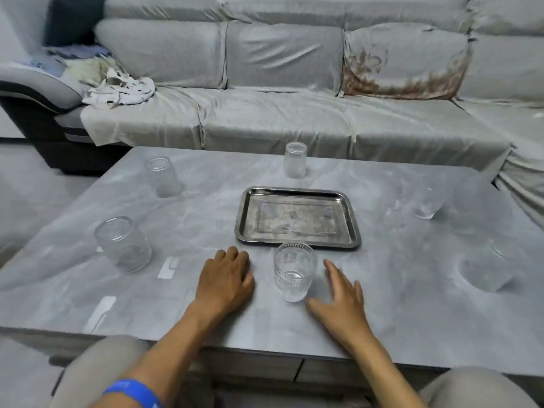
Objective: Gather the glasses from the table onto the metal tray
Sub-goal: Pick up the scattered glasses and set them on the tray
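Both hands rest on the grey table point(382, 319) at its near edge, empty: my left hand point(225, 279) lies palm down with fingers loosely curled, my right hand point(343, 298) is spread open with the thumb turned toward the ribbed glass point(294, 272). That glass stands upright between them, closer to the right thumb than to the left knuckles, so I judge the right hand the natural one to take it. The metal tray point(298, 248) sits just beyond the glass, its near rim almost touching it, so the carry is short, straight and away from me. Five more glasses (all clear, hard to pick out) ring the tray, well apart.
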A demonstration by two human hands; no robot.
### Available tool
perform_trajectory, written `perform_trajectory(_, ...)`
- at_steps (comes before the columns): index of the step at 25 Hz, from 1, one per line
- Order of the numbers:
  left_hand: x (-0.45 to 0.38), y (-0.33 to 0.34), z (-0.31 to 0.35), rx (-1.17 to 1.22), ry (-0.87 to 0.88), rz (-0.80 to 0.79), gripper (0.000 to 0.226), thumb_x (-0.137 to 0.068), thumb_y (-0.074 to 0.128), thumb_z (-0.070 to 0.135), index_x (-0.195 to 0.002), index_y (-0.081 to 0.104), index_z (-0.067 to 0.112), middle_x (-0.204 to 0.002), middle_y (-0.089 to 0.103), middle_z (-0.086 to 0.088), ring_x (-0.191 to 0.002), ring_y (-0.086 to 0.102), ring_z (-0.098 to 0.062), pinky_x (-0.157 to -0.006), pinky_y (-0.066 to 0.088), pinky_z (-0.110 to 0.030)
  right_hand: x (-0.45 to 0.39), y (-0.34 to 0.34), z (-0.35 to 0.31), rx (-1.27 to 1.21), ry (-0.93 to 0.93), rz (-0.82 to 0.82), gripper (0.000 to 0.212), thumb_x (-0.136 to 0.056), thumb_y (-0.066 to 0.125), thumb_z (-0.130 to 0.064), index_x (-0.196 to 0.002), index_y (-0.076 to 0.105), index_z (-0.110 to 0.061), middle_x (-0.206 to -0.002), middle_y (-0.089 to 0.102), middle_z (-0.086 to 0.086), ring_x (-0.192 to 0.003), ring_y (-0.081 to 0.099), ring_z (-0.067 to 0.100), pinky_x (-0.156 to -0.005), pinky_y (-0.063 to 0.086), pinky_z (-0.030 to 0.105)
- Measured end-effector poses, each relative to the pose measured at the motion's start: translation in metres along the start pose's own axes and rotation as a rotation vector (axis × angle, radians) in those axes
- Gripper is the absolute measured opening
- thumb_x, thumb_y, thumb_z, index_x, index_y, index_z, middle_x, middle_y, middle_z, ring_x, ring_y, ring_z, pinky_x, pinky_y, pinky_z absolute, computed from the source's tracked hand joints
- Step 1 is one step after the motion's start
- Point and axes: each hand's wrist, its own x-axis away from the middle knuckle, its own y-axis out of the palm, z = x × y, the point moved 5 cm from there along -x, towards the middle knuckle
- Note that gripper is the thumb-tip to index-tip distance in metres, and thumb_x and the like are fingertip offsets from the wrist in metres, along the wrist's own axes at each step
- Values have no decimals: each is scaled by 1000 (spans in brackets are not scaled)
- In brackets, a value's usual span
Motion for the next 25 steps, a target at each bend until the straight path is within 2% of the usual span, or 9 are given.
perform_trajectory(4, -40, -14, 3, 53, -68, -84, 18, -77, 49, 29, -87, 59, 18, -98, 64, -5, -91, 59, -31, -63, 34, -34, -3, 11, -36, -174, -36, 24, 95, -59, 72, -54, -143, 33, -31, -135, 54, -13, -132, 41, 9, -119, 0, 41)
perform_trajectory(7, -63, -25, -32, 383, -382, 28, 10, -75, 54, 30, -78, 61, 23, -81, 67, 3, -77, 61, -25, -60, 40, -31, -16, 10, -44, -353, -6, -12, 80, -53, 80, -39, -126, 48, -36, -118, 61, -13, -118, 53, 16, -109, 33, 42)
perform_trajectory(10, -83, -15, -57, 745, -602, 60, 21, -79, 59, 29, -99, 61, 24, -100, 67, 0, -91, 60, -25, -79, 48, -36, -49, -10, -61, -437, -60, -24, 83, -52, 86, -28, -127, 51, -38, -123, 57, -11, -107, 53, 2, -90, 44, 15)
perform_trajectory(12, -95, -4, -56, 778, -608, -60, 43, -79, 63, 31, -120, 56, 22, -111, 64, -3, -104, 59, -27, -91, 47, -39, -89, -32, -84, -399, -128, 23, 83, -51, 89, -31, -125, 52, -38, -123, 55, -10, -104, 52, 3, -85, 44, 12)
perform_trajectory(14, -106, 3, -57, 770, -600, -116, 55, -78, 66, 30, -130, 52, 19, -119, 63, -5, -113, 58, -28, -97, 46, -40, -133, -51, -108, -414, -149, 111, 77, -49, 88, -41, -116, 51, -35, -117, 60, -8, -100, 59, 11, -84, 51, 30)
perform_trajectory(16, -112, 8, -58, 725, -569, -115, 44, -76, 68, 25, -119, 59, 20, -106, 66, 0, -110, 60, -29, -98, 46, -40, -171, -57, -130, -356, -172, 177, 73, -51, 87, -45, -113, 50, -32, -112, 60, -8, -95, 60, 13, -81, 51, 34)
perform_trajectory(19, -114, 14, -58, 612, -512, -103, 10, -73, 63, 19, -78, 55, 23, -75, 61, 8, -87, 62, -26, -87, 48, -41, -213, -45, -149, -171, -205, 200, 69, -55, 86, -41, -113, 50, -27, -106, 60, -5, -98, 58, 20, -79, 48, 34)
perform_trajectory(21, -115, 17, -56, 582, -503, -91, 8, -72, 59, 18, -80, 60, 18, -74, 64, 5, -77, 60, -22, -81, 46, -40, -230, -29, -154, -64, -240, 173, 61, -57, 85, -40, -108, 54, -24, -108, 65, 1, -100, 59, 25, -79, 50, 36)
perform_trajectory(25, -117, 23, -55, 616, -486, -73, 19, -78, 58, 18, -88, 63, 33, -75, 62, 16, -77, 55, -14, -79, 28, -36, -244, 3, -155, 40, -309, 129, 55, -63, 83, -42, -107, 55, -24, -112, 67, 3, -103, 58, 26, -80, 51, 38)
